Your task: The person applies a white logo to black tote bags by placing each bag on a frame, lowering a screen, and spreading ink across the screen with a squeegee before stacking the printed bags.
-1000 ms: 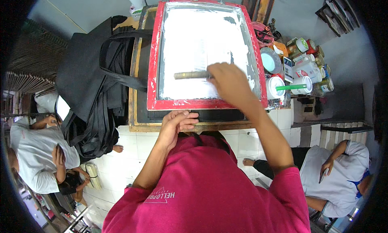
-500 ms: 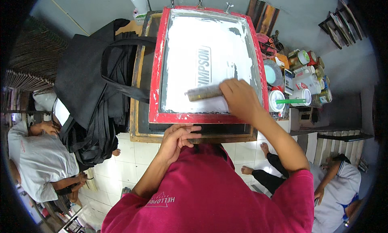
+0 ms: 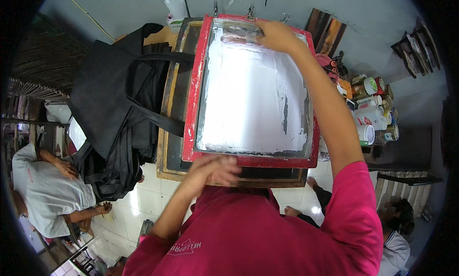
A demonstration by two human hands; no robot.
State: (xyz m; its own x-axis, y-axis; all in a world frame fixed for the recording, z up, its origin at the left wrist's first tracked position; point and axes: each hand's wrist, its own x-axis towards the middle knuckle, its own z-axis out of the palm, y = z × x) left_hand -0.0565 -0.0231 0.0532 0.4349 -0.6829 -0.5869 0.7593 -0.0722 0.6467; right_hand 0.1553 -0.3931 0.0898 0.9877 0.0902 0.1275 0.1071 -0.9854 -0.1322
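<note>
Slid the scraper (image 3: pixel 241 32) to the far end of the red frame (image 3: pixel 253 162), clamped in the right hand (image 3: pixel 278 37). Kept the blurry left hand (image 3: pixel 210 171) loosely open by the near edge.

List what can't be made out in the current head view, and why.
Head view:
- Left hand: fingers blurred; contact with the red frame unclear.
- Squeegee: blurred; its lower edge can't be read.
- Right hand: grip details hidden by the back of the hand.
- Wooden frame: middle covered by the red frame.
- Co-worker at lower right: cut off by the picture's edge.
</note>
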